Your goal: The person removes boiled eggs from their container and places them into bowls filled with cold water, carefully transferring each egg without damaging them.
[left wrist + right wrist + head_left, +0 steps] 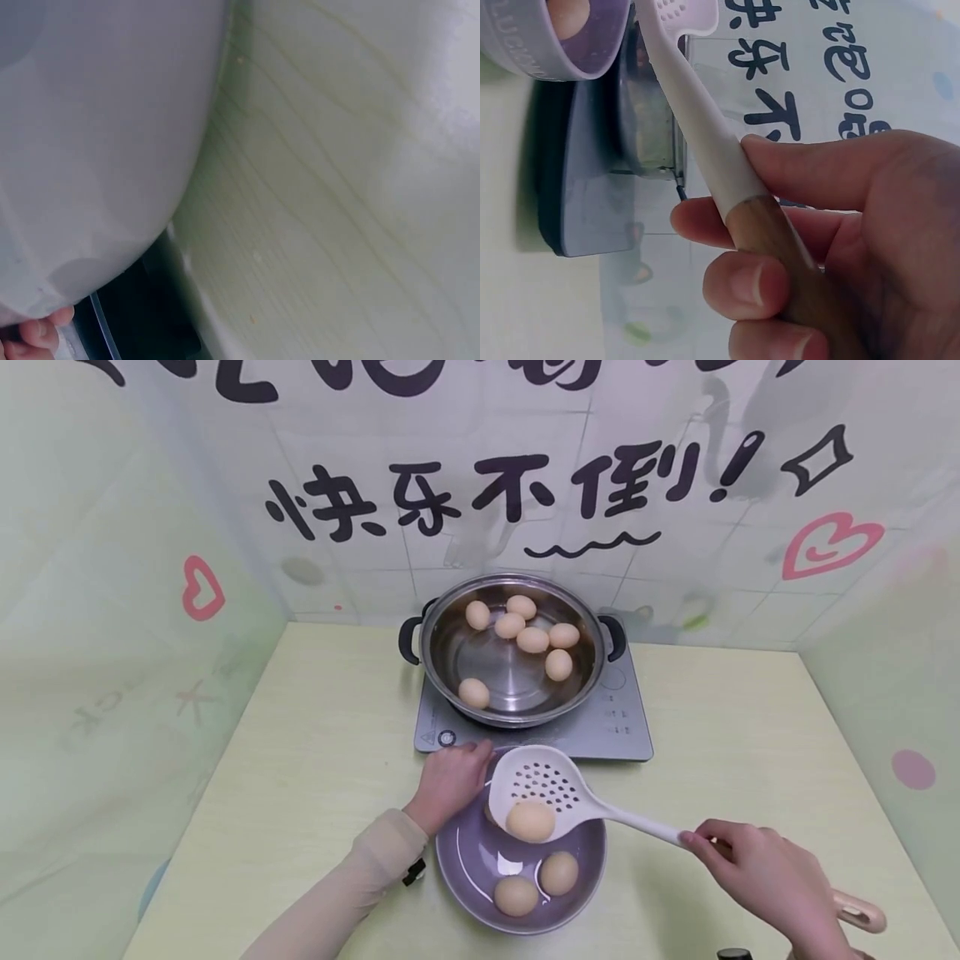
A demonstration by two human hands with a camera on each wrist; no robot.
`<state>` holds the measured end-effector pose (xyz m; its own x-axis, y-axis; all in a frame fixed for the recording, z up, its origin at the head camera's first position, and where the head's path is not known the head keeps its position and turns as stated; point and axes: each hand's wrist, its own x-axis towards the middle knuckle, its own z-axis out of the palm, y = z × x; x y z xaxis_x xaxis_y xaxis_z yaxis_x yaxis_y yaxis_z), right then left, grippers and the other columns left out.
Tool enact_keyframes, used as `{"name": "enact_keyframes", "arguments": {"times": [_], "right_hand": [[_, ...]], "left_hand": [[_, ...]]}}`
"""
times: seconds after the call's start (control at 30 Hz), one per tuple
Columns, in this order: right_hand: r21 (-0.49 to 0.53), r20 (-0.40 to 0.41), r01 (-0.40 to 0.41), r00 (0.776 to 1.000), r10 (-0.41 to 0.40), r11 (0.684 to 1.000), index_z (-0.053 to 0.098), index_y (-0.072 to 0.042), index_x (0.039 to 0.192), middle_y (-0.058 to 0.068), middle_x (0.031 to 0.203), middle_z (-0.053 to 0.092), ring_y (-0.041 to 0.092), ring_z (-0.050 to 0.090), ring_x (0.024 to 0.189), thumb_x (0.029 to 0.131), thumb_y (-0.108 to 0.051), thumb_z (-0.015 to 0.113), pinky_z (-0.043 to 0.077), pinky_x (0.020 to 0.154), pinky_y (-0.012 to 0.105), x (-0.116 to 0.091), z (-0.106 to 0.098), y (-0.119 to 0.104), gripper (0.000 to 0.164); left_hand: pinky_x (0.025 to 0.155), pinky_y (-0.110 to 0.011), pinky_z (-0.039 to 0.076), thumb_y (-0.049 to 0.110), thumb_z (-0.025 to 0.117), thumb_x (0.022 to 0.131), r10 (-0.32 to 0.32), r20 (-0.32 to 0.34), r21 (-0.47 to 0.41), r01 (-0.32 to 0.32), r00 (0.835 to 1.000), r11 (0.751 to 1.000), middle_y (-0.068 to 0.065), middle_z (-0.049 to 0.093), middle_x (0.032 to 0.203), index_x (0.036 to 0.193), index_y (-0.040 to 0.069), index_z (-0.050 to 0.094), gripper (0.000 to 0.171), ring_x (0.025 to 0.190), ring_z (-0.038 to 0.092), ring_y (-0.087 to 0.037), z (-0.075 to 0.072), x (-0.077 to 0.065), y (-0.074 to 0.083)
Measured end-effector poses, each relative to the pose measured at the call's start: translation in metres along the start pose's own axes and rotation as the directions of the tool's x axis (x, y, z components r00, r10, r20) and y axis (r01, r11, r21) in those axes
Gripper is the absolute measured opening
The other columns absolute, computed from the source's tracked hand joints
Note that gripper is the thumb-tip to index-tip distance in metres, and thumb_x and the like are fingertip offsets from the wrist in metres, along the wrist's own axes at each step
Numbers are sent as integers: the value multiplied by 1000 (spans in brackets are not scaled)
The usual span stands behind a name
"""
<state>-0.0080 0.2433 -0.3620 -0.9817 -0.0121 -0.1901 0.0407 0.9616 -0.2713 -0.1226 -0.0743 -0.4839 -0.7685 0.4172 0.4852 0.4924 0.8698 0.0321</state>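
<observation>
My right hand (772, 868) grips the handle of a white skimmer (641, 824), whose wooden grip part shows in the right wrist view. An egg (531, 822) lies on the perforated head, which is over a purple bowl (461, 860). With my left hand (453, 781) I hold the bowl at its far left rim; the fingertips (37, 337) curl against its side in the left wrist view. Two eggs sit in the bowl, one left (515, 896) and one right (558, 873). Another egg is mostly hidden beneath the skimmer's head.
Behind the bowl, a steel pot (517, 720) with black handles holds several eggs (533, 640). It stands on a grey induction cooker (626, 727). Printed wall sheets (487, 552) enclose the pale wooden table (337, 710) at the back and sides.
</observation>
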Motion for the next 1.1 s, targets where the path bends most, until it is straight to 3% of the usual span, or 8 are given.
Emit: {"name": "enact_keyframes", "arguments": {"times": [0.47, 1.1], "right_hand": [[43, 83, -37, 996, 33, 998, 59, -32, 73, -10, 47, 30, 5, 28, 45, 86, -53, 51, 23, 45, 25, 4, 19, 5, 25], [56, 77, -44, 996, 39, 997, 62, -31, 78, -9, 48, 31, 6, 29, 46, 84, -51, 55, 24, 44, 26, 7, 27, 5, 21]], "left_hand": [[34, -30, 32, 23, 57, 87, -6, 13, -6, 6, 1000, 1000, 0, 55, 55, 73, 13, 52, 18, 39, 50, -19, 0, 0, -1], [34, -29, 33, 22, 56, 87, -1, 4, -3, 1, 1000, 1000, 0, 55, 55, 73, 13, 53, 18, 39, 49, -18, 1, 0, 0]]}}
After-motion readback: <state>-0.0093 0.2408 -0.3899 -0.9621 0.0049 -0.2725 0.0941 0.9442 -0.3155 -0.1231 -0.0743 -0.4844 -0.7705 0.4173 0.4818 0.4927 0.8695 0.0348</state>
